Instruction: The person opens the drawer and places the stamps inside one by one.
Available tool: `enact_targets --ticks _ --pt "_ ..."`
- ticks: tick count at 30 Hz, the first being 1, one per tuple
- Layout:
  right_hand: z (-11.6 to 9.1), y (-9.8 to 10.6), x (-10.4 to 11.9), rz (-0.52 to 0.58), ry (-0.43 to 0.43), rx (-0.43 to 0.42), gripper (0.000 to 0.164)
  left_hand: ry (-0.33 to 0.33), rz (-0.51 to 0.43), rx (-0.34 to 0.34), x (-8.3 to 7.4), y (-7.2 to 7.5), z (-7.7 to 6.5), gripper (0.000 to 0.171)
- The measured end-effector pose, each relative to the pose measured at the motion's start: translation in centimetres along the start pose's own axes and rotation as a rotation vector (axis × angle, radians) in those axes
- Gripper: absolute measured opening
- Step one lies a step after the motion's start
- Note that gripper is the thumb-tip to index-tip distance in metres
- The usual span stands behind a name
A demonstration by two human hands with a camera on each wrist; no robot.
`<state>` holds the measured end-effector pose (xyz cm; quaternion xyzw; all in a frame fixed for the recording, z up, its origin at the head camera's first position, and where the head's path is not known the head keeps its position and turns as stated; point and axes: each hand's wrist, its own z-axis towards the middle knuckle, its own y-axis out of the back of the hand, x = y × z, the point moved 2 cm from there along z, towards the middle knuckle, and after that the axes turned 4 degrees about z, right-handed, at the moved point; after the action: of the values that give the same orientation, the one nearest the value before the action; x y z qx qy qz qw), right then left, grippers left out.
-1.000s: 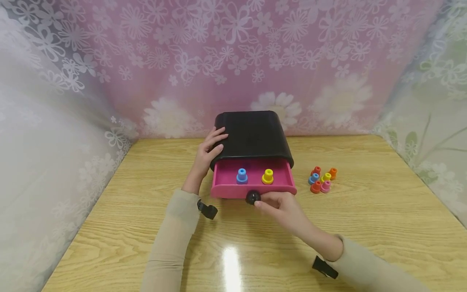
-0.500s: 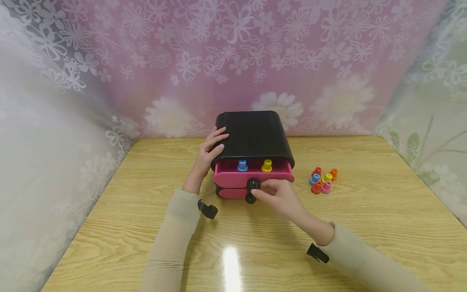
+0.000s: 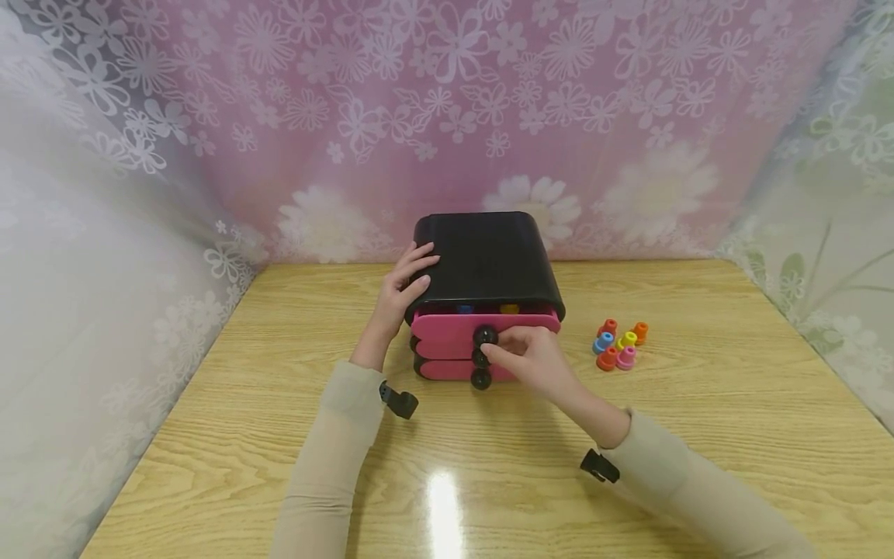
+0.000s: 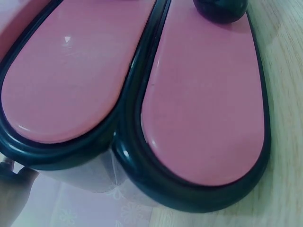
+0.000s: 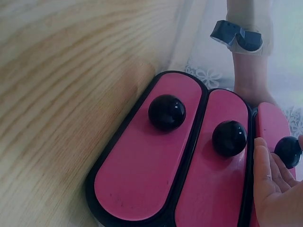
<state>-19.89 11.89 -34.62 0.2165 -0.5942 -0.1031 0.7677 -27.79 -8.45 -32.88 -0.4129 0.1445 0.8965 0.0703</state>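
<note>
A small black cabinet (image 3: 485, 256) with three pink drawers stands on the table. Its top drawer (image 3: 443, 337) sticks out slightly; the tops of a blue peg (image 3: 465, 309) and a yellow peg (image 3: 510, 309) show through the narrow gap, the rest hidden. My right hand (image 3: 536, 363) pinches that drawer's round black knob (image 3: 485, 335) between thumb and fingers. Fingers spread, my left hand (image 3: 400, 293) rests on the cabinet's left side and top edge. The right wrist view shows the middle knob (image 5: 229, 138) and bottom knob (image 5: 167, 112) on closed drawers.
Right of the cabinet, several small pegs stand in a cluster on the wooden table (image 3: 279, 435), among them a pink peg (image 3: 626, 358) and an orange peg (image 3: 640, 333). A flowered curtain (image 3: 447, 116) hangs behind the table, with more cloth at both sides.
My right hand has pushed the top drawer inward by its knob, nearly shut. The blue and yellow pegs have moved back under the cabinet top. My left hand has stayed in place.
</note>
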Motion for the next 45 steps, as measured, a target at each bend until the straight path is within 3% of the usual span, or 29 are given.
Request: enact_targets --ticks 6,18,26,31,37,39,42,45 --pt "0.7 0.1 -0.1 0.051 -0.021 0.018 0.024 -0.012 -0.009 -0.006 0.1 0.0 -0.1 0.034" --pt "1.1 0.2 -0.2 0.042 -0.024 0.017 0.024 -0.020 -0.022 -0.009 0.6 0.1 0.0 0.035" --pt "0.7 0.2 -0.6 0.041 -0.055 0.047 0.028 -0.016 -0.051 -0.005 2.8 0.4 0.1 0.035" --pt "0.1 0.3 -1.4 0.055 -0.067 0.074 0.028 -0.036 -0.054 -0.007 3.5 0.4 0.1 0.049" --pt "-0.3 0.2 -2.6 0.030 -0.115 0.094 0.029 -0.013 -0.024 -0.024 3.4 0.4 0.2 0.069" --pt "-0.7 0.1 -2.0 0.014 -0.121 0.112 0.028 -0.006 -0.020 -0.026 3.4 0.4 0.2 0.071" --pt "-0.8 -0.3 -2.4 -0.004 -0.112 0.134 0.029 -0.007 -0.027 -0.023 3.3 0.5 0.2 0.067" --pt "-0.6 -0.6 -3.3 0.006 -0.115 0.146 0.030 -0.013 -0.040 -0.015 3.3 0.5 0.2 0.051"
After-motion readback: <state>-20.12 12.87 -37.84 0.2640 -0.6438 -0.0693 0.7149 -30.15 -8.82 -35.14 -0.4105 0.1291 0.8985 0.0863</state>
